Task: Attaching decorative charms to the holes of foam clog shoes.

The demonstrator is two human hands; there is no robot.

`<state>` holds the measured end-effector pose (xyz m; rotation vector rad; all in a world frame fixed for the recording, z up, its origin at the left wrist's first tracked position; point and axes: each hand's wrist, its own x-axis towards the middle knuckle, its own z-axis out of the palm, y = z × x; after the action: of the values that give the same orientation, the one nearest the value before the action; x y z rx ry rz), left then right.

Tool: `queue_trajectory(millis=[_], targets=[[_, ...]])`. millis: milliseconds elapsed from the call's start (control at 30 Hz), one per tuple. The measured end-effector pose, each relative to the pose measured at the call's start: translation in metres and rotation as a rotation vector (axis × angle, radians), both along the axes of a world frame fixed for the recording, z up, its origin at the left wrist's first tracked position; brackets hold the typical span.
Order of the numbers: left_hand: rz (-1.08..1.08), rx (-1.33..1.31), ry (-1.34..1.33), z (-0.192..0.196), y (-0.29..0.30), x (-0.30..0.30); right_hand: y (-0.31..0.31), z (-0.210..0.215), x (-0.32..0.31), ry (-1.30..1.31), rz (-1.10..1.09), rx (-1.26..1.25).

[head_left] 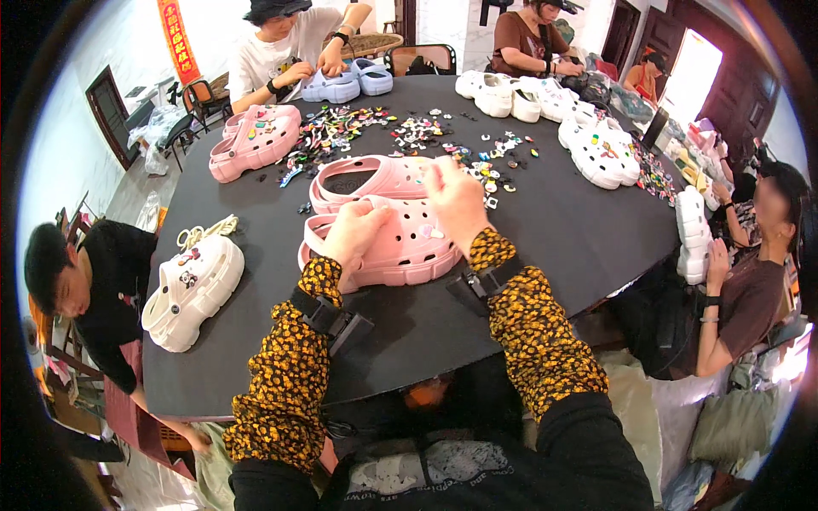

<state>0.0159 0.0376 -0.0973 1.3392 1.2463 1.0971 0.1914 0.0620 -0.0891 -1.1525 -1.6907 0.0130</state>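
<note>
The left hand is pressed down on the near pink perforated foam clog, fingers spread over its heel-side upper and closed against it as a brace; the right hand hovers over the toe area of the same clog with fingertips pinched together, though whether a charm sits between them cannot be made out. The step in hand appears to be seating a small decorative charm into a hole of the upper. To do it well, in my judgement, the bracing hand should hold the clog flat on the black round worktop so it cannot rock, and the pinching hand should line the charm's stud squarely over one hole and press straight down, not at a slant, until it sits flush. The near clog lies at the middle of the worktop, just in front of the person, toe to the right, touching a second pink foam clog directly behind it. It is pale pink, thick-soled and ridged at the sole edge, with rows of round holes across the upper and at least one small pale charm already fitted near the toe. A scatter of small multicoloured charms lies beyond the pair, well within reach.
</note>
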Motion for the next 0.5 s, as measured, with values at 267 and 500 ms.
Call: queue_trajectory(millis=[267, 500], targets=[[0.058, 0.305, 0.572, 0.017, 0.003, -0.02, 0.031, -0.005, 0.053, -0.004, -0.255, -0.156], [0.153, 0.486, 0.521, 0.029, 0.033, -0.015, 0.041, -0.014, 0.077, -0.063, -0.264, -0.216]])
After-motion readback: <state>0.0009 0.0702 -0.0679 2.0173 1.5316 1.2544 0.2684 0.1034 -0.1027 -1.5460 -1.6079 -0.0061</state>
